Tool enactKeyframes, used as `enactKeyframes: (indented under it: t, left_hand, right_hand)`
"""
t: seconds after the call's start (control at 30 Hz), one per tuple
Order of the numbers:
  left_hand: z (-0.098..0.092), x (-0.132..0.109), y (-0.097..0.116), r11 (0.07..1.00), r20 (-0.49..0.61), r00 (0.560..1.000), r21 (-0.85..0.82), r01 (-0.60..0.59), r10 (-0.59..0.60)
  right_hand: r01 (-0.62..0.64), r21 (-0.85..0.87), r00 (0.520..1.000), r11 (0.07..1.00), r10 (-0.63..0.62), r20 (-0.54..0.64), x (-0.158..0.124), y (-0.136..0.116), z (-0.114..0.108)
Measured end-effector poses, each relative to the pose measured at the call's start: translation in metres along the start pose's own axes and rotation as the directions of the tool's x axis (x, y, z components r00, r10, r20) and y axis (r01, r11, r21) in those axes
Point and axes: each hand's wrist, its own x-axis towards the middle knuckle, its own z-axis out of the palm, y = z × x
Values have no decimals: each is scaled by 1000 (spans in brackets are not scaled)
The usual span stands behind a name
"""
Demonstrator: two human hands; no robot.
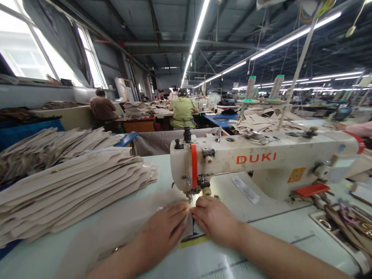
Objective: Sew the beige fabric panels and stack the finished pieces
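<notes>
From my remote seat I'm resting the left hand (pixel 164 228) palm-down on a thin, blurred beige piece of cloth (pixel 124 217), its fingers lying long and close together, its thumb standing slightly apart. The right hand (pixel 216 219) is curling beside it, fingertips bunching at the cloth's edge; I cannot tell whether they are pinching it. The two sets of fingertips are nearly meeting just in front of the metal presser foot (pixel 190 197), and the cloth is spreading out leftward from there, lying under the left hand and forearm.

Above, the sewing machine (pixel 215 155) is stretching rightward, a smooth, rounded off-white casing bearing a flat orange bar (pixel 193 166) and dark, knobbed fittings. The table (pixel 261 240) is showing a glossy pale-green top, with ruler marks running along the near side. A narrow printed strip (pixel 245 189) is lying flat beneath the machine's arm.

To the left, a stack of long beige fabric pieces (pixel 72 190) is fanning in soft, overlapping layers. To the right, a shallow rounded tray (pixel 356 257) is holding brown straps (pixel 337 217) and shiny metal rings (pixel 324 224).
</notes>
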Motion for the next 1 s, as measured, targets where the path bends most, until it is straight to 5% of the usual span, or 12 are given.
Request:
enactKeyframes:
  t: [1.0]
  left_hand:
    - [3,6,-4,999,4,1000,-53,10,-10]
  right_hand:
    - [-42,9,999,999,42,12,-2,-1,3]
